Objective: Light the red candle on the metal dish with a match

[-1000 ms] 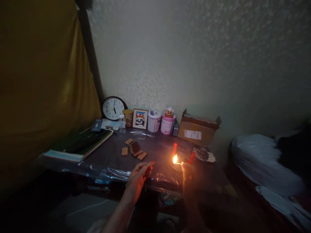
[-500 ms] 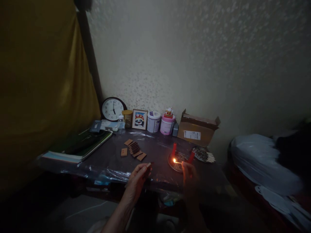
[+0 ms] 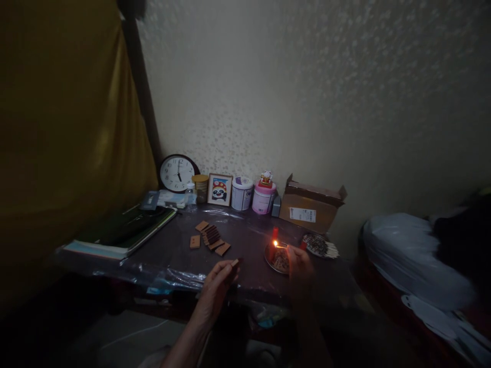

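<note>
Midpoint, seemingly: pinching burning match (image 3: 282,247) in closed right hand (image 3: 299,266), touching flame (image 3: 275,244) to red candle (image 3: 274,234) standing in dish (image 3: 266,254); clutching matchbox (image 3: 235,263) in curled left hand (image 3: 217,286); not yet leaving candle burning alone.

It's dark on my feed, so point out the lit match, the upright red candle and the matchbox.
lit match (image 3: 282,246), head view, on its stick.
upright red candle (image 3: 274,234), head view, on its top.
matchbox (image 3: 235,262), head view, on its pale end.

Right hand (image 3: 300,263) holding lit match (image 3: 282,247) at red candle (image 3: 274,236), left hand (image 3: 217,286) gripping small box (image 3: 235,264)
</note>
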Demonstrator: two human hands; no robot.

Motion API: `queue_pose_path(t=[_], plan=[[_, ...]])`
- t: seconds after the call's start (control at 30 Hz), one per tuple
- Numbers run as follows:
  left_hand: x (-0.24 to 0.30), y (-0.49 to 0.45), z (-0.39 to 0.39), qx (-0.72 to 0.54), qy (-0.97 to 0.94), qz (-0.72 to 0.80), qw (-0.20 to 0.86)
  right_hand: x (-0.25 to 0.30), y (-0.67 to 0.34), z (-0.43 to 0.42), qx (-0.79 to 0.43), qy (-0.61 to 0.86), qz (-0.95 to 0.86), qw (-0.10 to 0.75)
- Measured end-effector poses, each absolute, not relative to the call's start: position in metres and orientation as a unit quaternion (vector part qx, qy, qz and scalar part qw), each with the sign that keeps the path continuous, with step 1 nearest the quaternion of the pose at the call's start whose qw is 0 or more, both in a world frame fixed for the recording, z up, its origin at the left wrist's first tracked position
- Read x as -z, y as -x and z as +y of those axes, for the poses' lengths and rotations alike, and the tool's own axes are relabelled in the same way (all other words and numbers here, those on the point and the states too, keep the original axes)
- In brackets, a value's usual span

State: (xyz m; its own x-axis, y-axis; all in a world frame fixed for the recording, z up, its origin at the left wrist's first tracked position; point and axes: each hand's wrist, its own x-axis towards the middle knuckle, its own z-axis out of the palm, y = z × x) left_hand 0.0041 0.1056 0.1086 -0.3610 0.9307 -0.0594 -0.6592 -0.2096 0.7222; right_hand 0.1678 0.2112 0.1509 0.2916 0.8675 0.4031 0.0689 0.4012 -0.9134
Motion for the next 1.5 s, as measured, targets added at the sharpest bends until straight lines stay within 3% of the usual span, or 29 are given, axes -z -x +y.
queue_pose_path(t=[0.73, 1.5], plan=[[-0.109, -0.005, 0.105, -0.743, -0.208, 0.354, 0.529, -0.153, -0.158, 0.257, -0.354, 0.369, -0.481, 0.712], [-0.109, -0.004, 0.105, -0.737, -0.205, 0.365, 0.530, -0.144, -0.153, 0.275, -0.347, 0.381, -0.470, 0.717]])
